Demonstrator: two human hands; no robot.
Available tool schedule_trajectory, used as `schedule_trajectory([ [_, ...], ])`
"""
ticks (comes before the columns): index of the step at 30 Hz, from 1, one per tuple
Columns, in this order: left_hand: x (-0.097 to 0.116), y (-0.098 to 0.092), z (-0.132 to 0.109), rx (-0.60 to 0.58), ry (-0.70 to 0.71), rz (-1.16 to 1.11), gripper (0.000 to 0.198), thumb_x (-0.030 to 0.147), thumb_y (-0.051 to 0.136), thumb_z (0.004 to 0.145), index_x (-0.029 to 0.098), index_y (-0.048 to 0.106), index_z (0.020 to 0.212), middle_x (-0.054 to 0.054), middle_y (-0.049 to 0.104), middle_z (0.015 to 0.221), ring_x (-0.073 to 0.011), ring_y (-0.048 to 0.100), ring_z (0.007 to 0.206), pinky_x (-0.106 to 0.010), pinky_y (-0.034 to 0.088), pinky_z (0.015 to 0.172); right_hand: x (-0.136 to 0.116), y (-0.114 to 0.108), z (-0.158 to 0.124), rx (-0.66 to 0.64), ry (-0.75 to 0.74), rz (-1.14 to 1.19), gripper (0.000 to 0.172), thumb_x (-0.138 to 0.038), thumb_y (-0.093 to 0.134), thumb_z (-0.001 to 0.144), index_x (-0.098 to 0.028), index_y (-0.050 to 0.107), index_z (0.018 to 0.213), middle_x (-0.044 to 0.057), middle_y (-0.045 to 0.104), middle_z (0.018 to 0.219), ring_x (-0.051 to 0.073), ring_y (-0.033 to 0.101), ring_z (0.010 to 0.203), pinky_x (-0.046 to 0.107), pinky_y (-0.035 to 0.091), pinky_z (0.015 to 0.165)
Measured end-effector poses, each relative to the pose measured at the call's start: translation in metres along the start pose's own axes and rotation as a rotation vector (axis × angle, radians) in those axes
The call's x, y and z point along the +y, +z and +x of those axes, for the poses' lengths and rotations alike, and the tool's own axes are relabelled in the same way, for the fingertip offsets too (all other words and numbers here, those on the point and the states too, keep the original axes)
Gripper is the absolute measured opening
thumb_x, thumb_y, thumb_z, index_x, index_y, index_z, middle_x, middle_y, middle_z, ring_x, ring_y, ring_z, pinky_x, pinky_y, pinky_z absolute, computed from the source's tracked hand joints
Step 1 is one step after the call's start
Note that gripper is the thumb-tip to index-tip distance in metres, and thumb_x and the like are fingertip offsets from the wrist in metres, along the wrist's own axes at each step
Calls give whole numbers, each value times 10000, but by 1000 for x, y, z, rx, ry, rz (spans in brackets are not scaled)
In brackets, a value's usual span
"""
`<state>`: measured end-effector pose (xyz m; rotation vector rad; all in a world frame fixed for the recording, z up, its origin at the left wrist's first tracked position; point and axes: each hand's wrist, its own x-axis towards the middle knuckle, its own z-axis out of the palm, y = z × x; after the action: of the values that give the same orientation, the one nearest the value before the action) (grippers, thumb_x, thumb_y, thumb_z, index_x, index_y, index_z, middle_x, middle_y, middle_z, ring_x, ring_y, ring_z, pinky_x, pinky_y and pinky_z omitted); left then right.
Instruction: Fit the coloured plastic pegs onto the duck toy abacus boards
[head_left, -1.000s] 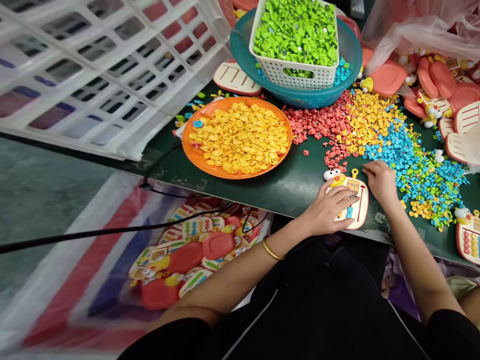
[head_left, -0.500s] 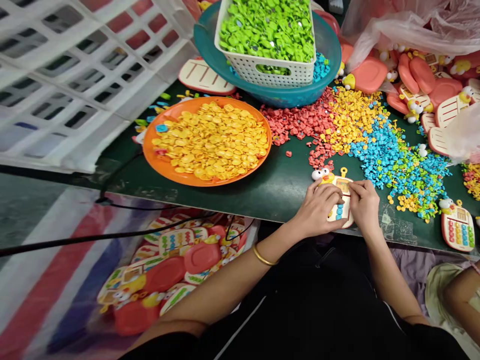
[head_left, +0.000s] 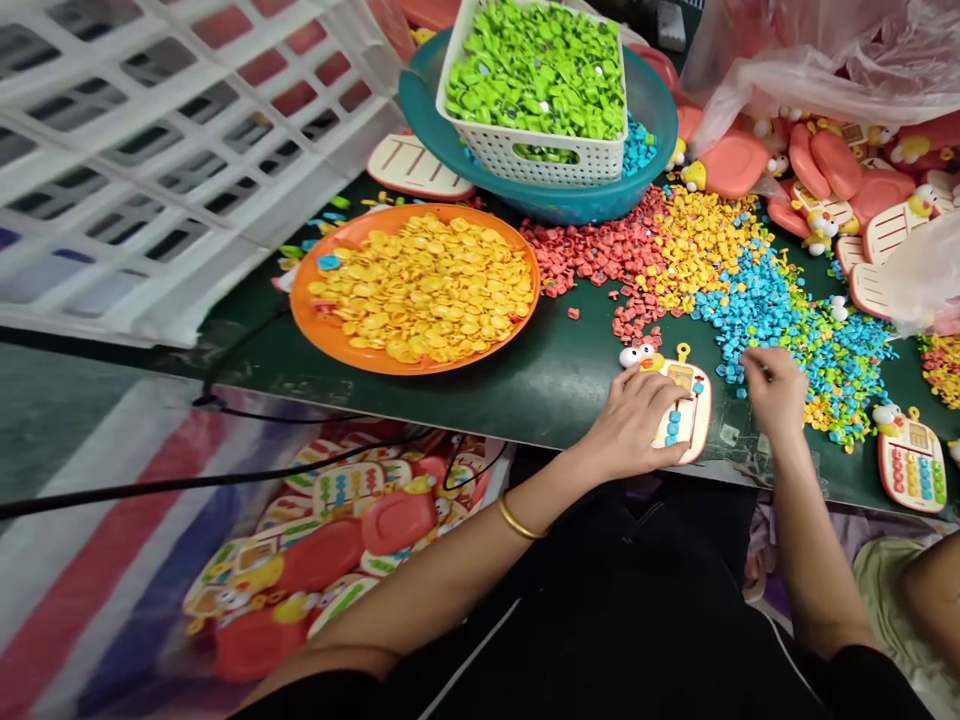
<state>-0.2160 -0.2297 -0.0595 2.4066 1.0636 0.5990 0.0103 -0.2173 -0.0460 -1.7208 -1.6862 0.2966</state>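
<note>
A cream toy calculator with a duck head (head_left: 684, 403) lies near the front edge of the dark green table (head_left: 555, 375). My left hand (head_left: 634, 425) rests on its left half, fingers laid over it and holding it down. My right hand (head_left: 776, 388) is to its right, at the near edge of the blue button pieces (head_left: 757, 300), fingers curled in a pinch; what they hold is too small to make out. Piles of red pieces (head_left: 600, 250) and yellow pieces (head_left: 701, 235) lie beyond.
An orange plate of yellow discs (head_left: 420, 285) sits at the left. A white basket of green pieces (head_left: 536, 85) stands in a teal bowl (head_left: 652, 120). A white crate (head_left: 172, 150) is far left, finished toys (head_left: 911, 465) right, more toys (head_left: 330, 540) below the table.
My right hand has left the calculator and moved right to the blue pieces. My left hand stays on the calculator.
</note>
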Motion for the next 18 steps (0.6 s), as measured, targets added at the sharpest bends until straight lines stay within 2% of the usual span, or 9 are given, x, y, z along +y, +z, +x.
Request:
schedule_trajectory([
  [1, 2, -1, 2, -16, -3, 24, 615, 452, 655, 779, 240, 519, 1340, -93, 590, 1306, -301, 487, 1260, -506, 238, 1143, 12, -2, 12, 64, 25, -82, 213, -302, 571, 886, -190, 751, 889, 106, 698, 918, 235, 622, 855, 372, 494, 798],
  [2, 3, -2, 3, -39, 6, 50, 655, 437, 641, 794, 259, 477, 1403, -92, 550, 1391, -307, 461, 1302, -514, 216, 1154, 23, -3, 24, 50, 21, -146, 207, -297, 582, 874, -187, 757, 883, 116, 696, 924, 246, 615, 874, 387, 491, 817],
  [4, 5, -3, 7, -95, 57, 94, 651, 418, 583, 854, 293, 416, 1470, -67, 461, 1517, -307, 401, 1378, -529, 163, 1179, 39, -3, 41, -50, -18, -227, 193, -267, 591, 857, -183, 764, 860, 123, 698, 918, 258, 610, 894, 403, 486, 847],
  [6, 5, -2, 9, -130, 119, 111, 603, 407, 517, 908, 295, 401, 1489, -47, 434, 1550, -295, 373, 1413, -541, 117, 1199, 43, -2, 47, -107, -54, -248, 199, -240, 576, 861, -179, 766, 850, 124, 707, 904, 261, 617, 889, 411, 487, 861],
  [10, 4, 0, 8, -71, 156, 68, 527, 401, 517, 915, 247, 504, 1419, -64, 561, 1441, -279, 473, 1334, -559, 98, 1217, 21, 1, 26, -46, -88, -109, 211, -305, 590, 892, -190, 763, 926, 119, 730, 956, 258, 646, 907, 415, 514, 849],
  [14, 6, 2, 5, 2, 118, 28, 434, 398, 549, 903, 228, 602, 1298, -67, 656, 1290, -273, 542, 1235, -564, 144, 1220, -6, 13, -6, -161, -141, 124, 172, -304, 606, 901, -243, 767, 890, 62, 751, 928, 219, 669, 900, 378, 546, 826],
  [18, 8, 4, 4, 46, 99, 14, 408, 385, 554, 901, 226, 616, 1272, -79, 646, 1272, -283, 543, 1223, -577, 176, 1216, -12, 21, -18, -162, -149, 128, 201, -246, 574, 918, -253, 774, 900, 61, 747, 948, 215, 663, 924, 398, 550, 862],
])
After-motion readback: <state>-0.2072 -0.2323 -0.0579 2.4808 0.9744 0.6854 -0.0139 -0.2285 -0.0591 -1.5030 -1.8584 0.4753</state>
